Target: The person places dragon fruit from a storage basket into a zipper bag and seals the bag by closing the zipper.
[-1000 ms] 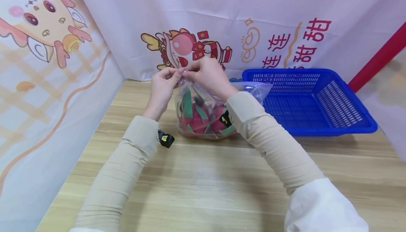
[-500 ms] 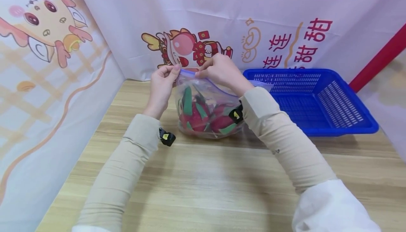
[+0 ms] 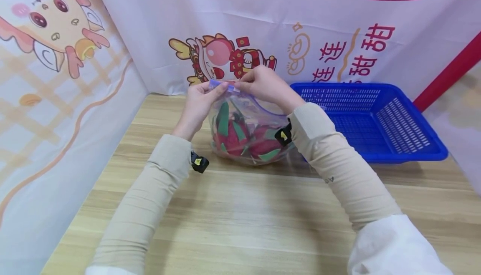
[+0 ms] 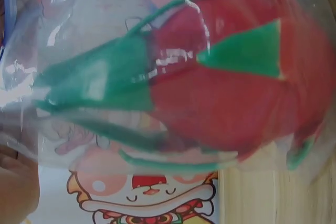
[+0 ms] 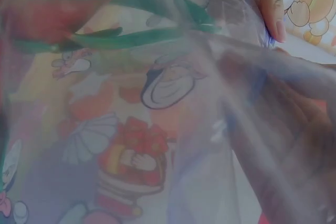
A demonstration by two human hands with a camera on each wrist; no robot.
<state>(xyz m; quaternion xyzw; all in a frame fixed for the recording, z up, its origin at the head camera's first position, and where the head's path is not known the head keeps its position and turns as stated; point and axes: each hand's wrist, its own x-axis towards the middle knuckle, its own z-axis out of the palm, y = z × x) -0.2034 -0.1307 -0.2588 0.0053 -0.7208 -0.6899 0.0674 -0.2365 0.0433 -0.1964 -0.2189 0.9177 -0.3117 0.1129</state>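
A clear zip bag (image 3: 249,110) with a purple zip edge stands on the table. Inside it lie two red dragon fruits with green leaf tips, a left one (image 3: 234,135) and a right one (image 3: 264,141). My left hand (image 3: 200,106) pinches the bag's upper left corner, its thumb over the zip edge. Close beside it, my right hand (image 3: 267,86) pinches the same edge slightly farther right. In the left wrist view, one dragon fruit (image 4: 236,103) shows large through the plastic. Plastic partly veils my right hand (image 5: 289,135) in the right wrist view.
A blue perforated basket (image 3: 360,135) stands to the right, behind my right forearm. The wooden table (image 3: 240,208) meets a printed cloth (image 3: 150,29) at the back, with another printed cloth along the left. Black wrist cameras hang under both sleeves.
My right hand has moved from the left corner rightward along the zip edge, uncovering more of the right dragon fruit. My left hand has shifted slightly right, its thumb now over the edge.
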